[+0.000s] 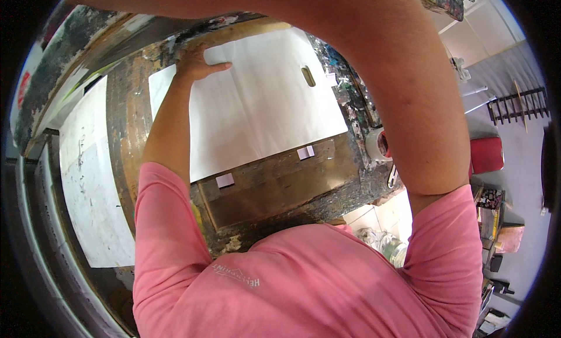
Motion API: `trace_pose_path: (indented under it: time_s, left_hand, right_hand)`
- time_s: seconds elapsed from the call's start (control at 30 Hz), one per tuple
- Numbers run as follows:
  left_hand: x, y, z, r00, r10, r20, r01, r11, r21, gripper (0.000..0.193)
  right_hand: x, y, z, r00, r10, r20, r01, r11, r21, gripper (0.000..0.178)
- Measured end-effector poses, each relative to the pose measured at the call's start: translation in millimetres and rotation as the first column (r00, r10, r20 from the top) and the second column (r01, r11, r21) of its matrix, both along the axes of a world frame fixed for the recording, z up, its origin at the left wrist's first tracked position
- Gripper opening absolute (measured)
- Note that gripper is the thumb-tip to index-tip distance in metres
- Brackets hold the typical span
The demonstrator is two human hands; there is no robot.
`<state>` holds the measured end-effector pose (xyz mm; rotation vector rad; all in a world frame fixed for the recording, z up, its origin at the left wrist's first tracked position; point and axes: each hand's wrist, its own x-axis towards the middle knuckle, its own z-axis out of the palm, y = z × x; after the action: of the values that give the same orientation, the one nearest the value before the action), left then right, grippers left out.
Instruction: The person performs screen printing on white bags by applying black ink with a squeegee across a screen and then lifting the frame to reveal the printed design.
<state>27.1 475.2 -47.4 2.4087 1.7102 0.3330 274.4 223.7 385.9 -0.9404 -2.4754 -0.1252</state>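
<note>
My left hand (197, 66) lies on the far left part of a flat white sheet-like bag (263, 104), thumb stretched out and fingers apart. An oval handle slot (308, 76) is cut through the bag near its right edge. My right forearm (374, 40) is raised and crosses the top of the view toward the left; its hand is out of sight. Beneath the bag is a brown board (280, 192), with two small pale paper tabs, one at the left (225, 180) and one at the right (305, 153), along the bag's near edge.
A paint-stained frame (70, 63) rises at the upper left. White marked sheets (93, 174) lie left of the stained wooden table (125, 127). A tape roll (377, 145) sits at the table's right edge. Beyond are a red object (487, 155) and a black rack (519, 106).
</note>
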Motion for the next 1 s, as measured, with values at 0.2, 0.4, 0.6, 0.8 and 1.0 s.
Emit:
trace_pose_path:
  time_s: [0.2, 0.4, 0.6, 0.8, 1.0]
  left_hand:
    - [5, -15, 8, 0.993, 0.085, -0.082, -0.085, 0.996, 0.001, 0.135]
    - [9, -33, 25, 0.995, 0.069, -0.068, -0.074, 0.995, -0.073, 0.131]
    - [-55, -104, 40, 0.942, 0.336, 0.01, -0.318, 0.88, 0.353, 0.101]
    - [-150, -274, 48, 0.68, 0.729, 0.071, -0.709, 0.68, -0.187, 0.07]
    - [-110, -338, 54, 0.689, 0.632, 0.354, -0.578, 0.774, -0.258, 0.041]
  right_hand:
    - [2, -4, -2, 1.0, 0.012, 0.001, -0.012, 1.0, 0.024, 0.045]
    - [2, -8, 3, 1.0, 0.026, -0.011, -0.026, 1.0, -0.008, 0.044]
    - [10, 1, 10, 0.989, 0.15, -0.018, -0.15, 0.973, -0.175, 0.043]
    - [-12, 7, 3, 0.996, -0.071, 0.055, 0.081, 0.973, -0.215, 0.05]
    - [-27, -9, -14, 0.968, -0.25, -0.017, 0.25, 0.968, 0.011, 0.052]
